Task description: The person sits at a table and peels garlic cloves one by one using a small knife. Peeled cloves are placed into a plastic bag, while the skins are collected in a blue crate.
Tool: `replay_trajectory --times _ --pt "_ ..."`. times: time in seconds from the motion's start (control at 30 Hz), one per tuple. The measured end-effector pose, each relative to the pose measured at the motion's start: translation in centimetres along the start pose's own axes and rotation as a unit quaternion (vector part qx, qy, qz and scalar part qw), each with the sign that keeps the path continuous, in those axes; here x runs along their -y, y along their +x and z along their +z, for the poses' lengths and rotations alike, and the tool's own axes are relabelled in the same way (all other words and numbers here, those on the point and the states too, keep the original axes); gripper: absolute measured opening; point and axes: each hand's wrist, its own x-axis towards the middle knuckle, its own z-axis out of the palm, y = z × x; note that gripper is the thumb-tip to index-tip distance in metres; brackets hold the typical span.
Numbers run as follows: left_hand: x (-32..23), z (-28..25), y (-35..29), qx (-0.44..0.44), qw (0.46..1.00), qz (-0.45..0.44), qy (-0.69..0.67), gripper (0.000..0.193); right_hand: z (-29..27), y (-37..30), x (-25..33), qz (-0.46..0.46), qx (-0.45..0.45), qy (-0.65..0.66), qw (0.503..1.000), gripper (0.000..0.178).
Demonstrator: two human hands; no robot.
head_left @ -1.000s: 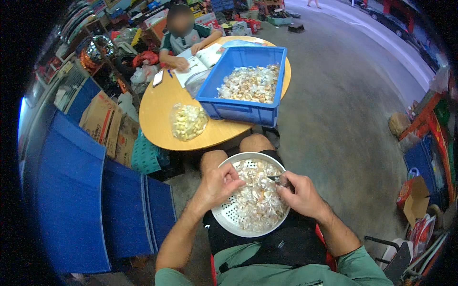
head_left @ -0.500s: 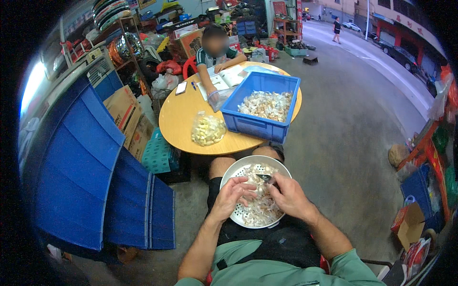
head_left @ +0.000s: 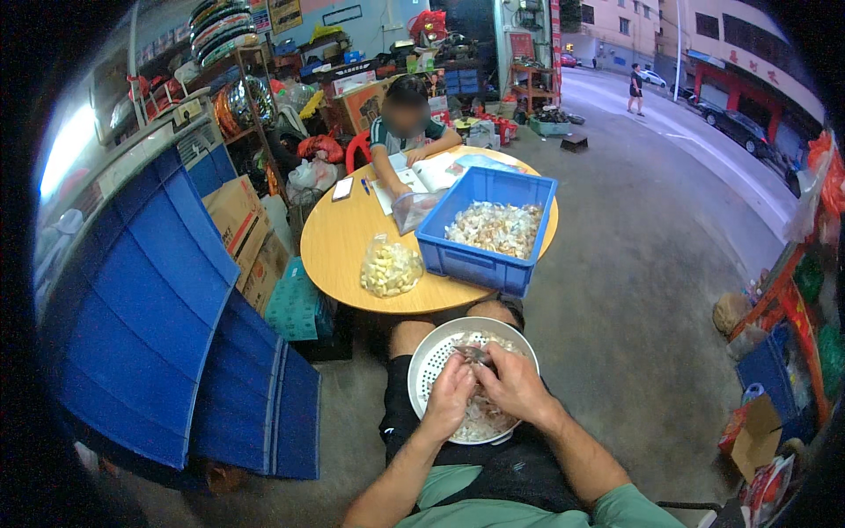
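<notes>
We see a white perforated bowl [head_left: 431, 356] resting on the person's lap, just below the near edge of a round wooden surface [head_left: 339, 251], and both hands are at work over it. The left hand [head_left: 451, 396] lies over the middle of the bowl with its fingers curled, and the right hand [head_left: 510, 387] presses in beside it from the right, so the two hands meet. Between their fingertips they pinch a small pale piece [head_left: 473, 355] near the far part of the bowl; we cannot tell exactly what it is, nor which hand carries most of the grip. Under the hands the bowl holds a heap of small whitish pieces [head_left: 480, 427], partly hidden by the palms. On the surface, well apart from the hands, stands a blue plastic crate [head_left: 493, 264] filled with more pale pieces, and just to its left sits a clear bag [head_left: 390, 267] of yellowish-white bits. At the far side of the surface another person [head_left: 403, 132] in a green top leans over an open book [head_left: 422, 176], with a phone [head_left: 341, 188] lying near them. To the left of the seated person stand large blue panels [head_left: 176, 326], and behind them cardboard boxes [head_left: 242, 224] lean against the shop clutter.
</notes>
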Motion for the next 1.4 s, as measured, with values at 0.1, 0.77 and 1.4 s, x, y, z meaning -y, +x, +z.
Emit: replay_trajectory --times 0.1,0.77,1.4 --pt "0.2 0.6 -0.2 -0.031 0.998 -0.025 0.053 0.034 -0.2 -0.2 -0.7 -0.003 -0.009 -0.005 1.000 0.017" --pt "-0.3 -1.1 -0.3 -0.070 0.993 -0.079 -0.057 0.013 -0.6 -1.0 -1.8 -0.033 0.034 -0.087 0.995 0.026" --pt "-2.1 -1.4 0.3 -0.001 0.997 -0.071 -0.040 0.013 -2.2 -0.3 -1.2 -0.126 0.028 -0.082 0.988 0.024"
